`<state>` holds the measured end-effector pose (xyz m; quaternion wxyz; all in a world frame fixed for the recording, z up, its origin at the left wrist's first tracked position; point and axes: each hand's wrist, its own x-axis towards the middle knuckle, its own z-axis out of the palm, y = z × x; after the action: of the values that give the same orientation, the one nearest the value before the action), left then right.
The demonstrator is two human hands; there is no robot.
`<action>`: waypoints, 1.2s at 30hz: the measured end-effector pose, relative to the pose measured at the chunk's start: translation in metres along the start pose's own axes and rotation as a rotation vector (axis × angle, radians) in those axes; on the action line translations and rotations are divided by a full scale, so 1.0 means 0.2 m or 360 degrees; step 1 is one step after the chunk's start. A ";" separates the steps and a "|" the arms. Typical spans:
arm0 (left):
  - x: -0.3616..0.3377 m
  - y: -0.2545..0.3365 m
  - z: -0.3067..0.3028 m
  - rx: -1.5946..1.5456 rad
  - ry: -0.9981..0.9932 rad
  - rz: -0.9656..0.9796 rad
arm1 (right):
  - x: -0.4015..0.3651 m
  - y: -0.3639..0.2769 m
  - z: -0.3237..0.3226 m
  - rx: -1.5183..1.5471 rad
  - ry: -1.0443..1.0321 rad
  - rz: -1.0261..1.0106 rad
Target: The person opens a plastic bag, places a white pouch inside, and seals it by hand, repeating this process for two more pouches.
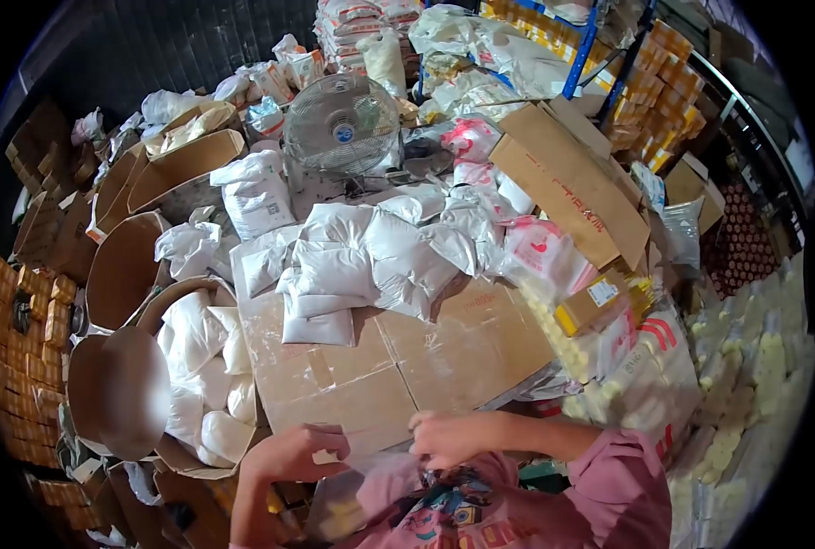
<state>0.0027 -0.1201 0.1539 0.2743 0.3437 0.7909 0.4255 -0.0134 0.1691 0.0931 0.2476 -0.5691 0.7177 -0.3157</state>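
Both hands pinching a clear plastic bag [371, 465], pretty close in to the body

The left hand [293, 453] and right hand [449, 437] each have fingers curled shut on an edge of the bag, so it's stretched in the gap between them. Just past the knuckles there's a taped cardboard box [398, 366], with a heap of white pouches [362, 256] on its far side. Out beyond the left hand sits an open carton [165, 306] stuffed with more white bags, and a fan [342, 123] stands way behind the heap.
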 end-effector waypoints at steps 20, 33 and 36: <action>0.40 -0.40 0.46 0.1208 -0.0131 0.0230 | -0.13 0.30 -0.01 -0.1162 -0.0133 0.0586; 0.57 -0.57 0.67 0.1047 -0.0079 0.0245 | -0.29 0.41 0.28 -0.1240 0.0064 0.0535; 0.54 -0.54 0.74 0.0938 -0.0050 0.0410 | -0.29 0.34 0.26 -0.1012 -0.0091 0.0559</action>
<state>0.0107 -0.0083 -0.0256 0.1189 0.5122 0.8257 0.2041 -0.0072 0.2265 0.0074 0.1287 -0.4942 0.8597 -0.0135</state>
